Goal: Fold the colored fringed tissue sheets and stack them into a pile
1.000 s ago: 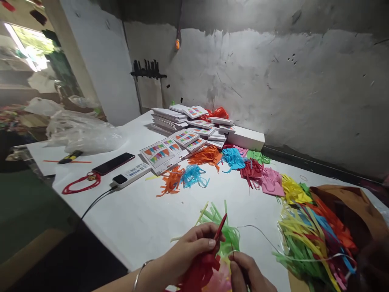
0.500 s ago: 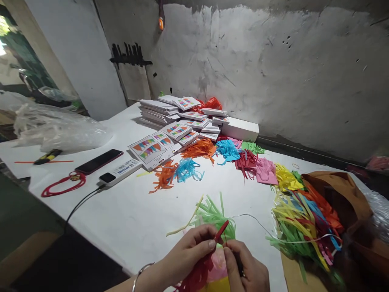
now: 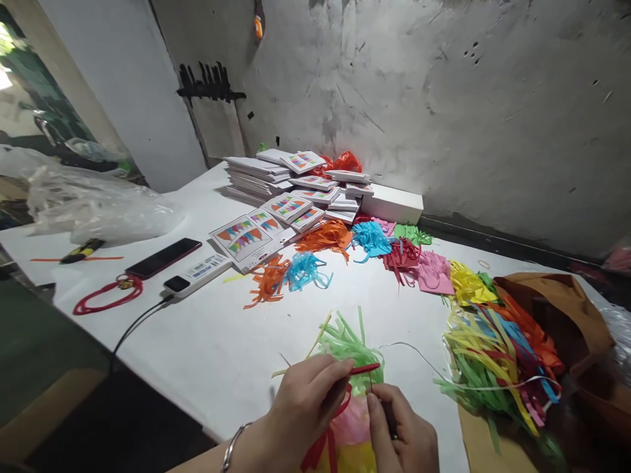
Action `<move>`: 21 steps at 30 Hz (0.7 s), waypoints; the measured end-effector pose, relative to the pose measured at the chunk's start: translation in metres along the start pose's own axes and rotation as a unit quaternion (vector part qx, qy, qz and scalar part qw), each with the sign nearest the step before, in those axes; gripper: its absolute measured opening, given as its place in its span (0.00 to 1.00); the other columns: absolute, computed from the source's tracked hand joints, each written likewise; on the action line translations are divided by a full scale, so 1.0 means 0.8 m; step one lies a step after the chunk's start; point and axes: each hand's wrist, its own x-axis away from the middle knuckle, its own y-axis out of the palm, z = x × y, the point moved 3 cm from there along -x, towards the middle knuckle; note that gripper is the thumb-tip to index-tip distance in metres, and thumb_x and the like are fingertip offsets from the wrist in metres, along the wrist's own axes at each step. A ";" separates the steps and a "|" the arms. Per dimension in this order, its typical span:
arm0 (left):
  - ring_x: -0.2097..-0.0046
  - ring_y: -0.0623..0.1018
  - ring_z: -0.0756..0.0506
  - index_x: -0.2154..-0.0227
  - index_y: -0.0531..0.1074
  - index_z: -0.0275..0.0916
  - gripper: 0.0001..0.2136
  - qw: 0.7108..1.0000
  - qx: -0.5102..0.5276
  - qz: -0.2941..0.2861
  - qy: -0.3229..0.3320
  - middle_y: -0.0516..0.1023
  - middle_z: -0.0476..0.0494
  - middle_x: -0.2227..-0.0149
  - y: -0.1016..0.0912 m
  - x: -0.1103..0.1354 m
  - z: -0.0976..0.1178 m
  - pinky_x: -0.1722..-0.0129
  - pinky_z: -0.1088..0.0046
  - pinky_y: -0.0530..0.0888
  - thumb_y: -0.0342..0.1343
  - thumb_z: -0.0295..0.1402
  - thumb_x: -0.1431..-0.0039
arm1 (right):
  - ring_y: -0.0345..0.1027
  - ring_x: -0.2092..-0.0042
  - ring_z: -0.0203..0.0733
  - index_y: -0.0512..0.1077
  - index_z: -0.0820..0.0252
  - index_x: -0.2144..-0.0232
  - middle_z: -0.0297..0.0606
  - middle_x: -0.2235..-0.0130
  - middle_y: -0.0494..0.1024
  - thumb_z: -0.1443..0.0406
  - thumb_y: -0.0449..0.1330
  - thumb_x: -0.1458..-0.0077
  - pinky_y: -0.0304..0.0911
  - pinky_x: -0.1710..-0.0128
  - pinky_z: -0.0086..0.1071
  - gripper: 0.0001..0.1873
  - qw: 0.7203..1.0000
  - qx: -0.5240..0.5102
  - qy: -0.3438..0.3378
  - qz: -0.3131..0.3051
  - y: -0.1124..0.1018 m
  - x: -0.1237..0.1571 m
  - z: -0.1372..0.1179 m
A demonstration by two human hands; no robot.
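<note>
A slim red piece [image 3: 365, 369] sits between the two hands near the bottom of the view, its pointed end toward three o'clock. The left hand [image 3: 313, 394] comes in from eight o'clock, back turned up, fingers curled and tips pinched shut on the red piece; a metal bangle [image 3: 233, 447] rings its wrist. The right hand [image 3: 401, 427] rises from five o'clock, thumb and forefinger closed at the lower end of a fine strand [image 3: 371, 379] that meets the red piece, the other fingers bent in. Red strips [image 3: 331, 453] hang under the left hand, beside pink tissue [image 3: 352, 420]. Taking the red piece as the dial's centre, green fringe [image 3: 348, 338] lies just behind at eleven, and a white string [image 3: 411, 348] runs to a mixed heap of fringes [image 3: 493, 355] at three, near a brown bag [image 3: 557, 302]. White surface of the bench [image 3: 227, 355] stretches from the hands to its slanting edge at nine, and up to orange fringe [image 3: 269, 281] and blue fringe [image 3: 305, 270] at eleven. At ten lie a phone [image 3: 164, 257] and a white device [image 3: 197, 276] with a barcode label; its print is too small to read, like the text on the pennant-pictured sheet [image 3: 246, 240] beside it. A plain white box [image 3: 394, 203] stands at twelve, against the wall.
</note>
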 end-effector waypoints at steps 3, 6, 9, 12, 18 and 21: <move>0.72 0.76 0.48 0.50 0.71 0.43 0.17 1.000 0.004 0.009 -0.004 0.79 0.45 0.69 0.001 0.000 -0.001 0.71 0.77 0.69 0.55 0.20 0.39 | 0.58 0.80 0.33 0.76 0.57 0.70 0.31 0.81 0.67 0.49 0.55 0.38 0.52 0.79 0.27 0.20 0.999 -0.011 0.029 -0.011 0.002 0.002 0.007; 0.72 0.75 0.49 0.50 0.70 0.43 0.17 1.000 0.003 0.017 -0.002 0.79 0.46 0.70 0.001 -0.001 0.000 0.72 0.78 0.68 0.55 0.20 0.39 | 0.51 0.80 0.32 0.74 0.57 0.71 0.28 0.81 0.61 0.47 0.55 0.39 0.44 0.81 0.28 0.22 0.995 -0.044 0.078 -0.052 0.006 0.003 0.017; 0.72 0.75 0.49 0.50 0.69 0.43 0.16 1.000 -0.001 0.018 0.003 0.78 0.46 0.70 0.002 0.000 -0.001 0.72 0.78 0.69 0.55 0.20 0.38 | 0.48 0.80 0.32 0.72 0.58 0.72 0.26 0.81 0.55 0.45 0.55 0.40 0.40 0.80 0.29 0.24 0.987 -0.079 0.109 -0.093 0.008 0.003 0.022; 0.70 0.77 0.48 0.50 0.67 0.43 0.17 1.000 -0.010 0.011 0.001 0.79 0.45 0.68 0.003 0.002 -0.002 0.69 0.77 0.70 0.55 0.20 0.38 | 0.46 0.80 0.31 0.71 0.59 0.73 0.25 0.82 0.54 0.43 0.55 0.41 0.39 0.79 0.29 0.26 0.975 -0.121 0.141 -0.125 0.008 0.001 0.020; 0.69 0.77 0.48 0.51 0.68 0.43 0.16 1.000 -0.005 0.014 -0.015 0.80 0.46 0.68 0.004 0.004 -0.002 0.69 0.77 0.71 0.54 0.19 0.39 | 0.47 0.81 0.30 0.71 0.60 0.74 0.24 0.84 0.56 0.42 0.60 0.46 0.40 0.79 0.28 0.27 0.957 -0.180 0.186 -0.128 0.008 -0.001 0.011; 0.69 0.78 0.48 0.53 0.70 0.43 0.15 0.999 0.007 0.021 -0.024 0.80 0.46 0.68 0.002 0.003 -0.001 0.70 0.77 0.70 0.55 0.19 0.39 | 0.47 0.81 0.30 0.71 0.60 0.74 0.24 0.84 0.57 0.42 0.60 0.46 0.40 0.79 0.27 0.27 0.957 -0.184 0.187 -0.122 0.008 -0.001 0.011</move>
